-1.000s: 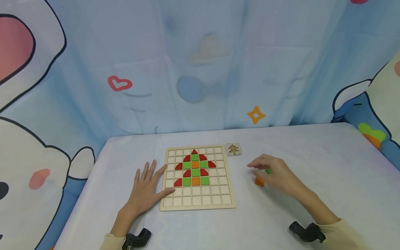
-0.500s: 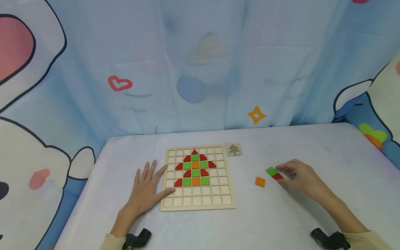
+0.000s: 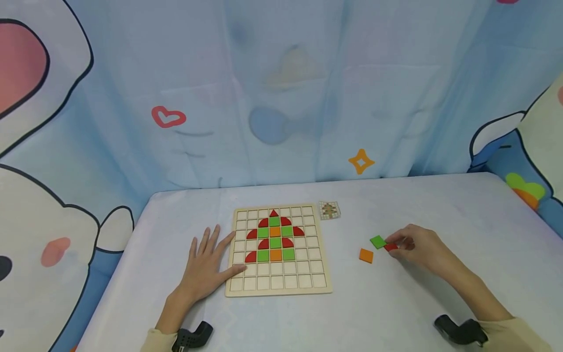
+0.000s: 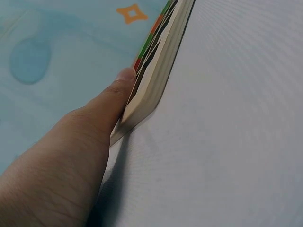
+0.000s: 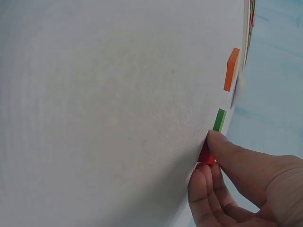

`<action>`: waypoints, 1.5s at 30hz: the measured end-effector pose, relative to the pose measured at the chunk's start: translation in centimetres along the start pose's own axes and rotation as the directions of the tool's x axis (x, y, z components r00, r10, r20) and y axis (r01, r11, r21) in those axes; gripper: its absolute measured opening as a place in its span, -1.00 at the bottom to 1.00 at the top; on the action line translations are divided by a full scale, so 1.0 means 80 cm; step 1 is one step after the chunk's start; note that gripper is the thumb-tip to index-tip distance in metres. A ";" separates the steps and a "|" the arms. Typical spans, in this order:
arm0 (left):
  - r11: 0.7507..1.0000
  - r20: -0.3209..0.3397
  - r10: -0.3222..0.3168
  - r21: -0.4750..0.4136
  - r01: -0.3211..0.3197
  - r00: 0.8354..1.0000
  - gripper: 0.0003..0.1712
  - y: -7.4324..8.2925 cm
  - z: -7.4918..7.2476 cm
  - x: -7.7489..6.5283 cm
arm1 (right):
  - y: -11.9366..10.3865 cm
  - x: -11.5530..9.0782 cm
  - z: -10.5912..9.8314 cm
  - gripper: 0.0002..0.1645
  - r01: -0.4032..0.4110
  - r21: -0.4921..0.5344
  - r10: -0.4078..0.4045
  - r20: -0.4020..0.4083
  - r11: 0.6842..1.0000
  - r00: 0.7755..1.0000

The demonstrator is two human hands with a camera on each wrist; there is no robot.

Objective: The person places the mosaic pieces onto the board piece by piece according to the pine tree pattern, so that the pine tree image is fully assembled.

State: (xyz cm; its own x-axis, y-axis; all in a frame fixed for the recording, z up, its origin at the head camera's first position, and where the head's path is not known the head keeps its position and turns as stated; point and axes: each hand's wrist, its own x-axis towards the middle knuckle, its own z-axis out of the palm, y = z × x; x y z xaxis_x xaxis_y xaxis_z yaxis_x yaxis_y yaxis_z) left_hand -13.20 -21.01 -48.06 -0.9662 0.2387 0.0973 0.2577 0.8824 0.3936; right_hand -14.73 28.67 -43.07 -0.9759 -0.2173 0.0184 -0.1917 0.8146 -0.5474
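Observation:
My left hand lies with spread fingers on the left edge of a wooden grid board, its thumb over the rim. Red, green and orange pieces form a tree shape in the board's cells. Right of the board, my right hand pinches a red piece between thumb and fingers, partly covering it. In the right wrist view the red piece shows under the thumb. A green square tile lies just left of those fingertips, and an orange square tile sits a little nearer the board.
A small pattern card with a tree picture lies by the board's upper right corner. The white-covered table ends at the back against a blue printed curtain. Black wrist devices are strapped at both sleeves.
My right hand moved right, away from over the orange tile, to the red piece and now pinches it. The green tile has shifted slightly left, apart from the red piece. My left hand stayed still.

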 end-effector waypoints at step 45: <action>1.000 0.008 -0.010 0.001 0.010 1.000 0.04 0.002 -0.002 0.000 | -0.160 0.049 0.080 -0.73 0.283 0.271 -0.337 0.179 0.920 0.925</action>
State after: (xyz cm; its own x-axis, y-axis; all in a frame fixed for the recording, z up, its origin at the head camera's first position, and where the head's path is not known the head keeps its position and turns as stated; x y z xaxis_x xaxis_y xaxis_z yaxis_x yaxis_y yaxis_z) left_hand -13.18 -20.95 -47.85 -0.9687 0.2329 0.0864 0.2479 0.8852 0.3937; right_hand -15.46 13.91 -41.33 -0.8192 -0.5711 0.0519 -0.4242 0.5426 -0.7250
